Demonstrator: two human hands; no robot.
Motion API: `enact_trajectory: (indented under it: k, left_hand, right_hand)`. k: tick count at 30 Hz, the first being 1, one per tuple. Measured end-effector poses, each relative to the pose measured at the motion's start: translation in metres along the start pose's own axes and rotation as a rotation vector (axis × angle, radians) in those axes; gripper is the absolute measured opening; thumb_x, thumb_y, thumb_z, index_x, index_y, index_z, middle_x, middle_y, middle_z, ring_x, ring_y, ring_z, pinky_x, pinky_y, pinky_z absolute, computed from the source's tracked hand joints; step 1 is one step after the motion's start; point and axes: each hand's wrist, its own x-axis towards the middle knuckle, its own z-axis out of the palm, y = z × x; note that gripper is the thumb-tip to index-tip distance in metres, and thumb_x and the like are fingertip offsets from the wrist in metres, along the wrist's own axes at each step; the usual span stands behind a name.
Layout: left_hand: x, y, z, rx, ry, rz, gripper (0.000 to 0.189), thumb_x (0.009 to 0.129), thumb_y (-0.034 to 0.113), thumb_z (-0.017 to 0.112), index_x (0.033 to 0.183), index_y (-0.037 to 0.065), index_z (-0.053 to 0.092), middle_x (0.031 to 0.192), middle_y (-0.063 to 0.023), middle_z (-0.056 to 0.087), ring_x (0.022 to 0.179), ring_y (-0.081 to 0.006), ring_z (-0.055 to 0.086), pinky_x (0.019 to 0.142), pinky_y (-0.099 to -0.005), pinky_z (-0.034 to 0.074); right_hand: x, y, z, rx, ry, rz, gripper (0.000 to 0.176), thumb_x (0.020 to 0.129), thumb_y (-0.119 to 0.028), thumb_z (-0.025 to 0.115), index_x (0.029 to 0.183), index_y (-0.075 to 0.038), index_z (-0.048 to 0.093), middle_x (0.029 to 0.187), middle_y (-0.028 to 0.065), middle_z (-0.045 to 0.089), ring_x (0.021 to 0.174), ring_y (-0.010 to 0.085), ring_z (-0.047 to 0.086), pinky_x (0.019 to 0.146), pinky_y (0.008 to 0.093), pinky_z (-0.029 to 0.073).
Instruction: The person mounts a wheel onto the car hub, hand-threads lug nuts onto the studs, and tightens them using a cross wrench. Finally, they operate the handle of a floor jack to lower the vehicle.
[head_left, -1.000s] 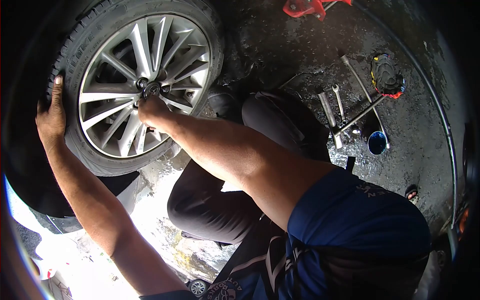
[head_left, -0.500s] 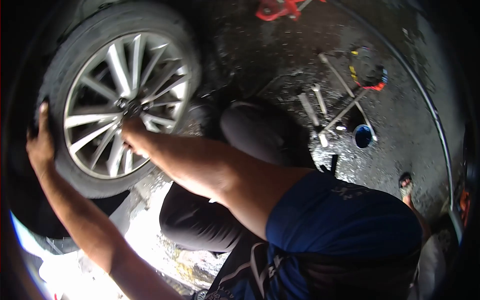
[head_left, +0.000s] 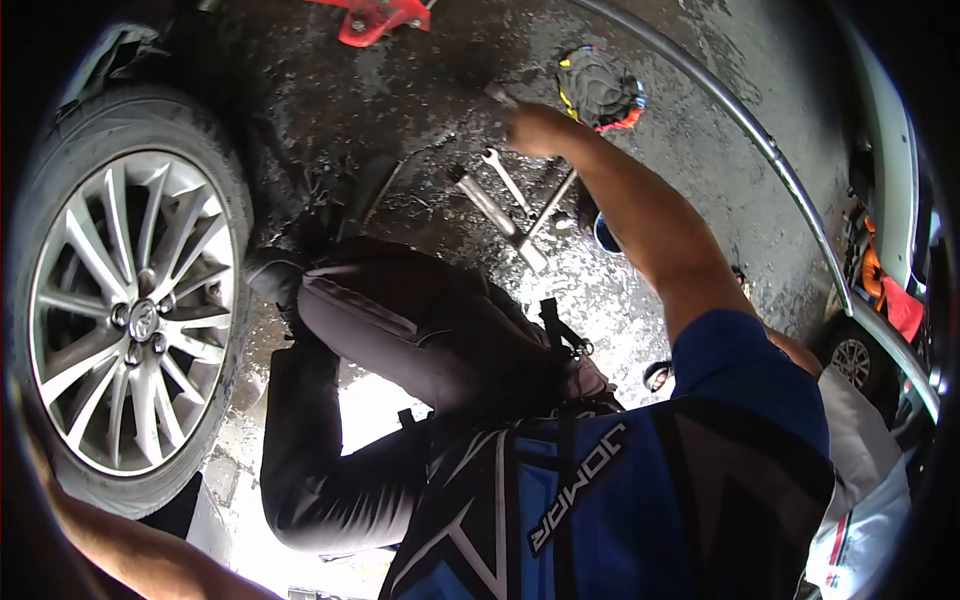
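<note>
My right hand is closed at the upper end of a metal cross wrench on the wet floor; my forearm hides part of it. Beside that wrench lie an open-ended wrench and a thick metal bar. The silver-spoked wheel stands upright at the left, with lug nuts visible around its hub. My left forearm runs along the lower left edge, below the tire, and the hand itself is lost in the dark border.
A red metal tool is at the top. Near my right hand are a round coil with coloured pieces and a blue-lined container. A long curved pipe crosses the right side, with another wheel beyond.
My right hand has left the wheel's hub and moved right to the cross wrench. My left hand has gone out of sight. The view has turned right, so the wheel appears farther left.
</note>
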Motion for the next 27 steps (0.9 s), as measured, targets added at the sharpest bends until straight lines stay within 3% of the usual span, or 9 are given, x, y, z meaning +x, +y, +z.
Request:
enact_trajectory:
  k: [1, 3, 5, 12, 15, 18, 21, 25, 27]
  left_hand:
    - [0.011, -0.050, 0.018, 0.155, 0.229, 0.557, 0.085, 0.080, 0.059, 0.066, 0.127, -0.011, 0.049, 0.128, -0.0324, 0.050, 0.118, -0.0419, 0.051, 0.102, -0.0429, 0.040]
    - [-0.002, -0.036, 0.019, 0.191, 0.240, 0.467, 0.079, 0.082, 0.054, 0.066, 0.124, -0.012, 0.051, 0.125, -0.0333, 0.052, 0.116, -0.0407, 0.053, 0.100, -0.0419, 0.042]
    - [-0.002, -0.032, 0.020, 0.146, 0.173, 0.352, 0.079, 0.082, 0.053, 0.067, 0.121, -0.014, 0.052, 0.122, -0.0331, 0.054, 0.113, -0.0403, 0.055, 0.098, -0.0419, 0.044]
    - [0.007, -0.039, 0.021, 0.051, 0.164, 0.629, 0.072, 0.081, 0.048, 0.071, 0.116, -0.014, 0.056, 0.115, -0.0320, 0.059, 0.106, -0.0377, 0.059, 0.093, -0.0411, 0.048]
    - [-0.002, -0.032, 0.023, 0.004, 0.143, 0.463, 0.068, 0.081, 0.046, 0.072, 0.113, -0.013, 0.058, 0.110, -0.0319, 0.061, 0.103, -0.0373, 0.060, 0.092, -0.0390, 0.048]
    - [0.010, -0.041, 0.026, 0.062, 0.174, 0.558, 0.079, 0.080, 0.054, 0.069, 0.124, -0.009, 0.051, 0.124, -0.0299, 0.054, 0.113, -0.0384, 0.055, 0.093, -0.0465, 0.047]
    - [0.062, -0.078, 0.027, 0.182, 0.253, 0.488, 0.087, 0.078, 0.062, 0.066, 0.134, -0.001, 0.048, 0.140, -0.0189, 0.046, 0.131, -0.0282, 0.042, 0.111, -0.0353, 0.029]
    - [0.059, -0.078, 0.026, 0.110, 0.205, 0.481, 0.097, 0.069, 0.072, 0.065, 0.134, 0.003, 0.050, 0.138, -0.0176, 0.048, 0.132, -0.0289, 0.042, 0.110, -0.0375, 0.030]
    - [0.063, -0.077, 0.025, 0.165, 0.152, 0.395, 0.101, 0.067, 0.076, 0.064, 0.134, 0.002, 0.050, 0.136, -0.0183, 0.050, 0.130, -0.0289, 0.044, 0.110, -0.0381, 0.031]
  right_hand:
    - [-0.027, -0.011, 0.024, 0.336, -0.083, 0.223, 0.014, 0.077, -0.011, 0.059, 0.078, -0.002, 0.069, 0.086, 0.0178, 0.067, 0.081, 0.0325, 0.066, 0.070, 0.0406, 0.054]
    - [-0.064, -0.046, 0.029, 0.574, -0.323, 0.442, 0.014, 0.074, -0.013, 0.063, 0.079, -0.004, 0.073, 0.088, 0.0170, 0.070, 0.081, 0.0301, 0.068, 0.071, 0.0427, 0.055]
    - [-0.094, -0.092, 0.033, 0.650, -0.146, 0.615, 0.016, 0.076, -0.011, 0.061, 0.082, -0.003, 0.072, 0.091, 0.0169, 0.070, 0.083, 0.0313, 0.068, 0.073, 0.0418, 0.055]
    - [-0.074, -0.127, 0.072, 0.350, -0.053, 0.477, 0.014, 0.078, -0.012, 0.060, 0.081, -0.013, 0.074, 0.087, 0.0082, 0.069, 0.087, 0.0253, 0.066, 0.067, 0.0360, 0.055]
    - [-0.084, -0.129, 0.073, 0.164, -0.061, 0.284, 0.014, 0.079, -0.015, 0.060, 0.080, -0.016, 0.074, 0.085, 0.0050, 0.069, 0.086, 0.0250, 0.066, 0.066, 0.0367, 0.055]
    - [-0.062, -0.133, 0.133, 0.225, -0.038, 0.411, 0.010, 0.075, -0.016, 0.059, 0.069, -0.017, 0.068, 0.074, 0.0063, 0.065, 0.072, 0.0231, 0.064, 0.055, 0.0375, 0.049]
    - [-0.059, -0.136, 0.137, 0.423, 0.077, 0.536, 0.011, 0.074, -0.013, 0.060, 0.083, -0.006, 0.064, 0.081, 0.0149, 0.066, 0.075, 0.0346, 0.065, 0.062, 0.0448, 0.052]
    - [-0.069, -0.125, -0.037, 0.439, -0.120, 0.450, 0.019, 0.081, -0.018, 0.061, 0.097, -0.008, 0.066, 0.093, 0.0134, 0.068, 0.084, 0.0323, 0.067, 0.074, 0.0407, 0.054]
    - [-0.045, -0.093, -0.059, 0.699, 0.121, 0.467, 0.022, 0.085, -0.021, 0.060, 0.100, -0.006, 0.064, 0.090, 0.0164, 0.067, 0.086, 0.0350, 0.066, 0.078, 0.0418, 0.052]
